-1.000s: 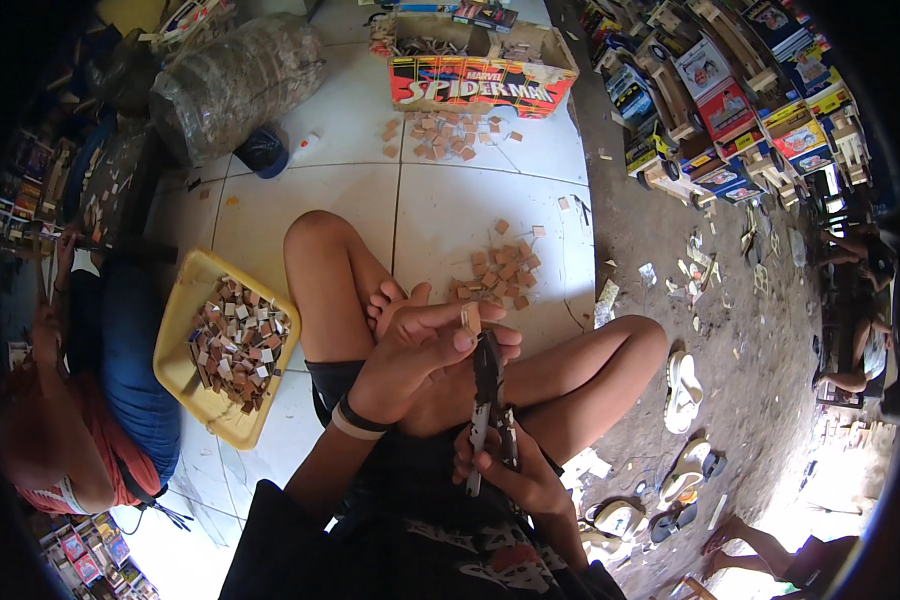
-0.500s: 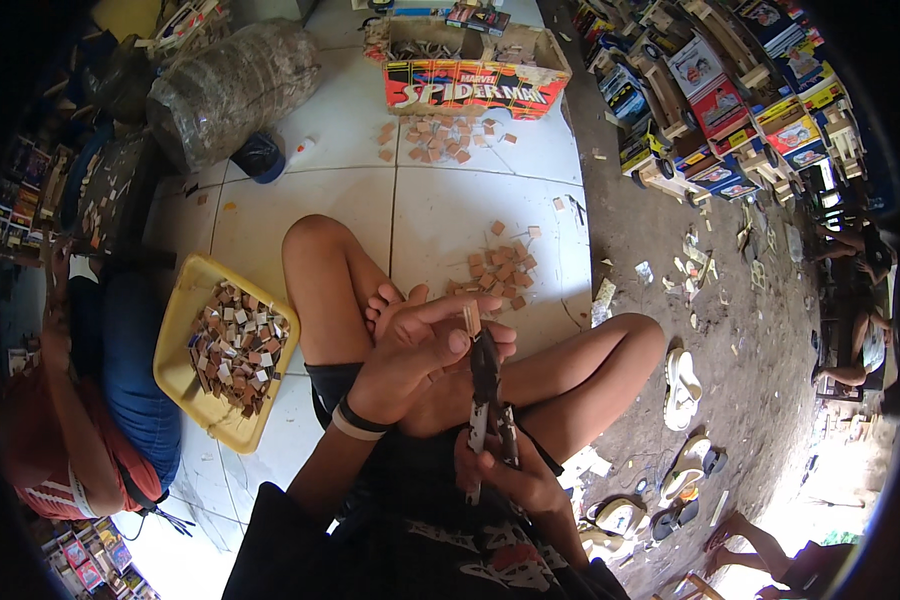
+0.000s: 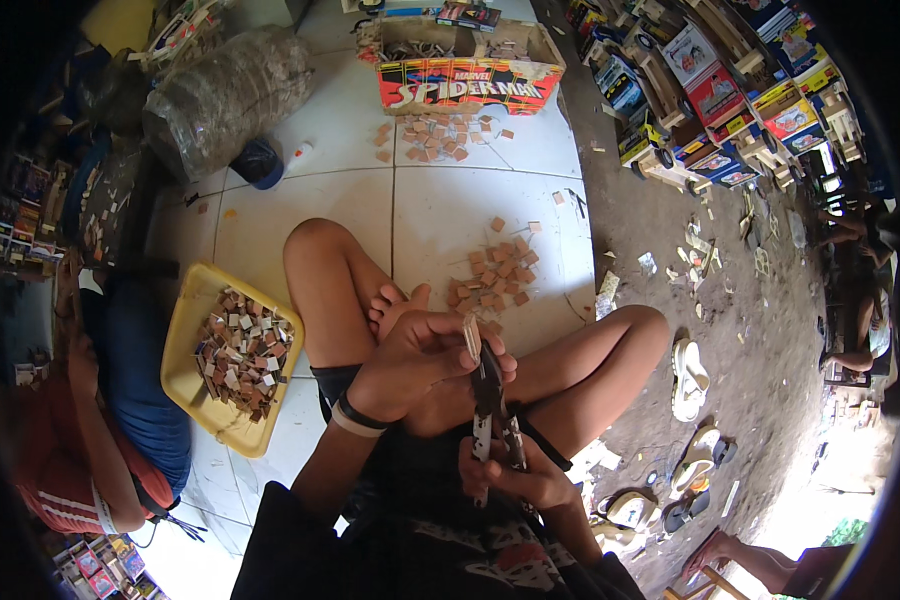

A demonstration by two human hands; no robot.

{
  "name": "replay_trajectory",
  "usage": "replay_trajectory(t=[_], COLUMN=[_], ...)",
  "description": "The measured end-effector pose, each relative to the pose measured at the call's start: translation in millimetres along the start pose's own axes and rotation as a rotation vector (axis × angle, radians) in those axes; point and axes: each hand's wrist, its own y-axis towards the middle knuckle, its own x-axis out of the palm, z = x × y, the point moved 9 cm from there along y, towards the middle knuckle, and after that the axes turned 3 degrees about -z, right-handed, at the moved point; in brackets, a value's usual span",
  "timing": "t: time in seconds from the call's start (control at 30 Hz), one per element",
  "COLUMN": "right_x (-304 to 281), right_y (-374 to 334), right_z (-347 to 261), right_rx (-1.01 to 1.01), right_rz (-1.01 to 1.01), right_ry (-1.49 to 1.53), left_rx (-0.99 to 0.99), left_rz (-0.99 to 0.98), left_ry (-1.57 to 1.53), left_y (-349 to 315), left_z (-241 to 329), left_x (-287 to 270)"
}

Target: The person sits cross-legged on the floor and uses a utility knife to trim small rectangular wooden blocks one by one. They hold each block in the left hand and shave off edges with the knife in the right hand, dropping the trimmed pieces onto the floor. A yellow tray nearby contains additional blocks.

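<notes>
In my right hand (image 3: 530,480) are dark pliers (image 3: 486,385), the fingers wrapped round their worn, white-flecked handles. The jaws point away from me and meet a small pale wooden piece (image 3: 472,336). My left hand (image 3: 400,370) pinches at that piece between thumb and curled fingers, close against the jaws. How the jaws grip it is partly hidden. Beyond my hands, a heap of small brown wooden squares (image 3: 500,262) lies on the white tiles, some with thin strands sticking out. A yellow tray (image 3: 173,365) of similar brown and white pieces stands by my knee at left.
An open printed carton (image 3: 470,88) stands at the far side, with more wooden squares (image 3: 440,135) before it. A dark blue cup (image 3: 258,163) and a large plastic sack (image 3: 232,95) are far left. Another person (image 3: 80,450) sits left. Sandals (image 3: 688,380) and stacked wooden toy trucks (image 3: 715,105) are right.
My left fingers have curled in, and the index finger and thumb have closed round the wooden piece. The pliers stay in my right hand, nearly in place. The view has shifted slightly.
</notes>
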Motion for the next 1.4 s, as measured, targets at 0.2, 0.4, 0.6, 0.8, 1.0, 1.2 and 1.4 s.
replay_trajectory(t=[0.2,0.4,0.6,0.8,1.0,1.2,1.4], right_x=[-6.1,7.2,3.0,-4.3,-12.2,-5.5,1.2], right_y=[-0.2,7.4,13.3,7.6,4.7,6.7,11.1], right_z=[-20.3,-51.1,-53.1,-44.5,-29.2,-22.9,-27.0], right_rx=[0.024,-0.248,-0.225,-0.086,-0.065,-0.093,-0.091], right_rz=[0.192,0.528,0.459,0.315,0.318,0.217,0.162], right_ry=[-0.541,-1.147,-1.055,-0.852,-0.614,-0.288,-0.205], left_rx=[0.036,0.124,0.186,0.102,0.052,0.134,0.172], left_rz=[-0.079,-0.058,-0.09,-0.088,0.022,0.015,0.092], left_ry=[0.193,0.206,0.206,0.196,0.116,0.139,0.206], left_y=[0.7,-3.3,-3.6,-1.7,6.0,4.6,-2.8], left_z=[16.8,35.4,43.3,46.5,37.2,30.3,22.4], left_x=[-0.4,-1.2,4.1,4.1,2.2,6.3,1.6])
